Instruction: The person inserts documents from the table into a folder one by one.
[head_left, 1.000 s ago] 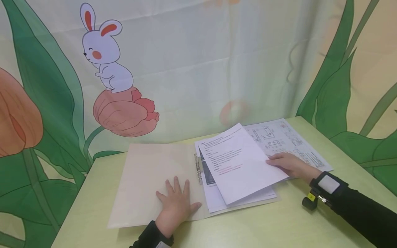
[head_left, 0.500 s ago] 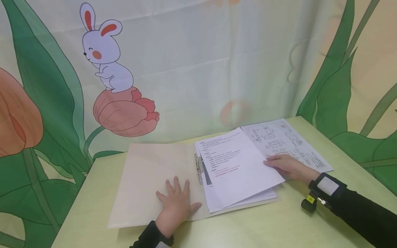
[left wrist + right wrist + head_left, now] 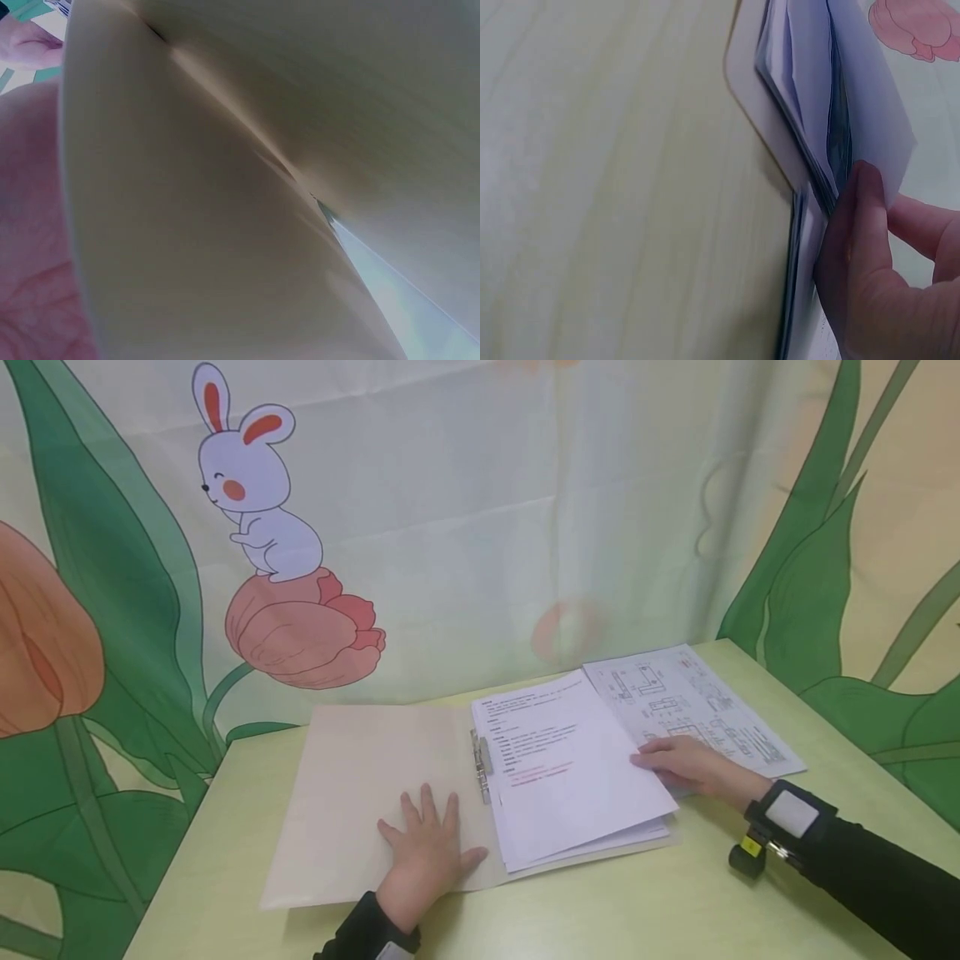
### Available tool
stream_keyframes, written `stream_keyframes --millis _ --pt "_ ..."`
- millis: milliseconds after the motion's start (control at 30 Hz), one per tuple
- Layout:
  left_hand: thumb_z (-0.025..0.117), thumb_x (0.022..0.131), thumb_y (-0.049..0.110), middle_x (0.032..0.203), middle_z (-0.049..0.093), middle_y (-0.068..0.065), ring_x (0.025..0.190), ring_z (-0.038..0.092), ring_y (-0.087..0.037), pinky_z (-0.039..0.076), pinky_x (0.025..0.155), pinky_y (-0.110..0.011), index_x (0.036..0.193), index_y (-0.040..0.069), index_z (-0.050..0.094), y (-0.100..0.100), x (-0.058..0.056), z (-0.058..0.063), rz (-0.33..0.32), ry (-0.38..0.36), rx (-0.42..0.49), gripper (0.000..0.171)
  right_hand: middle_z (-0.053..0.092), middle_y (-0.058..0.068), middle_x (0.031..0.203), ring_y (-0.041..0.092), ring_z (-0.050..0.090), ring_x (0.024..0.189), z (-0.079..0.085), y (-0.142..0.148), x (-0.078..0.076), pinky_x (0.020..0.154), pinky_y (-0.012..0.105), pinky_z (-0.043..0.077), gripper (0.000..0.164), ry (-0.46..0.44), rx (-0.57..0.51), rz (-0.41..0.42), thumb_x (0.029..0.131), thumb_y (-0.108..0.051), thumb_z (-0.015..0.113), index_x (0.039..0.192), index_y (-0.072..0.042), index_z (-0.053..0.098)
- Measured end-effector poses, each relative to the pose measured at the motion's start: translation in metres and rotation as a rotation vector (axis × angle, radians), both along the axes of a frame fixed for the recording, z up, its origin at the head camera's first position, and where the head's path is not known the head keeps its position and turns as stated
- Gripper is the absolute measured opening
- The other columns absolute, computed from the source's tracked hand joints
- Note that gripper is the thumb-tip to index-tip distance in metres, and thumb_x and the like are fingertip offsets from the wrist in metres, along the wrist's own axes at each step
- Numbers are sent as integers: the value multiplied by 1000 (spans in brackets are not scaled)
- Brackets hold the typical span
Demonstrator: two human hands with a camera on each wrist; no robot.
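A cream file folder (image 3: pixel 352 760) lies spread out on the table, with a metal clip (image 3: pixel 481 767) along its fold. My left hand (image 3: pixel 423 860) rests on the folder's left cover with fingers spread; in the left wrist view the cover's underside (image 3: pixel 187 225) fills much of the picture. Several papers sit on the right half. Between thumb and fingers, my right hand (image 3: pixel 686 763) pinches the right edge of the top printed sheet (image 3: pixel 577 810), which carries black and red text. That corner is lifted slightly off the papers beneath, as the right wrist view shows.
Behind my right hand lies a stack of papers with technical drawings (image 3: pixel 675 693), partly under the folder's papers. The pale green table (image 3: pixel 570 918) meets a curtain (image 3: pixel 465 527) printed with a rabbit and tulips.
My right hand has moved a little left with the printed sheet, bringing it down nearly flush with the papers below and covering the dark picture there. My left hand has stayed put.
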State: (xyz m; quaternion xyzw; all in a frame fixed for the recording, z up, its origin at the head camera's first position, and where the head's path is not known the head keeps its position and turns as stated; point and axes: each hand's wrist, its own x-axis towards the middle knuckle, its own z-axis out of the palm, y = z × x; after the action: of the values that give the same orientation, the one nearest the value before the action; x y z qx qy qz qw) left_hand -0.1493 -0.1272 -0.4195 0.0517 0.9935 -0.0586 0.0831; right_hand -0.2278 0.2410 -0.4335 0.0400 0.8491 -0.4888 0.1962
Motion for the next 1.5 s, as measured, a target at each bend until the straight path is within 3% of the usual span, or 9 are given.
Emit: stream_keyframes --millis 367,733,1000,1100,1200,1333,1500 --pt "58 84 70 153 26 -24 139 21 -51 18 93 -76 150 14 42 1 -1 1 5 -5 6 88 54 25 125 33 58 108 0 -9 2 78 28 47 53 60 104 25 91 -31 69 126 7 57" --pt "58 84 70 152 26 -24 138 22 -52 18 92 -76 149 14 43 0 -1 -1 3 4 13 88 59 18 116 28 58 100 0 -13 2 74 27 45 47 130 208 63 90 -35 70 117 2 63" --pt "58 84 71 153 25 -23 139 21 -51 18 93 -76 150 15 42 1 0 1 9 -8 2 88 58 21 122 36 56 109 -1 -10 2 84 39 44 43 164 242 64 88 -37 71 114 -2 67" --pt "58 84 71 153 25 -23 139 21 -51 18 93 -76 150 15 42 1 0 2 11 -15 -1 88 59 20 122 38 56 112 -3 -5 2 87 42 43 39 185 241 71 89 -37 71 111 -5 69" --pt "57 84 71 153 25 -23 139 21 -50 18 93 -75 150 15 42 2 0 2 13 -21 -2 88 62 17 117 33 60 108 -4 2 3 86 38 45 37 196 219 69 89 -36 71 110 -6 70" --pt "58 84 70 153 25 -23 139 21 -50 18 93 -76 150 15 42 1 0 2 12 -18 3 87 65 16 109 23 68 93 -4 11 3 79 29 51 37 180 113 54 90 -27 72 112 3 67" --pt "58 84 70 153 25 -23 139 21 -51 18 93 -76 150 14 42 1 0 1 8 -13 5 87 66 16 102 18 70 84 -4 24 2 73 28 53 38 180 34 48 91 -17 69 115 12 62"
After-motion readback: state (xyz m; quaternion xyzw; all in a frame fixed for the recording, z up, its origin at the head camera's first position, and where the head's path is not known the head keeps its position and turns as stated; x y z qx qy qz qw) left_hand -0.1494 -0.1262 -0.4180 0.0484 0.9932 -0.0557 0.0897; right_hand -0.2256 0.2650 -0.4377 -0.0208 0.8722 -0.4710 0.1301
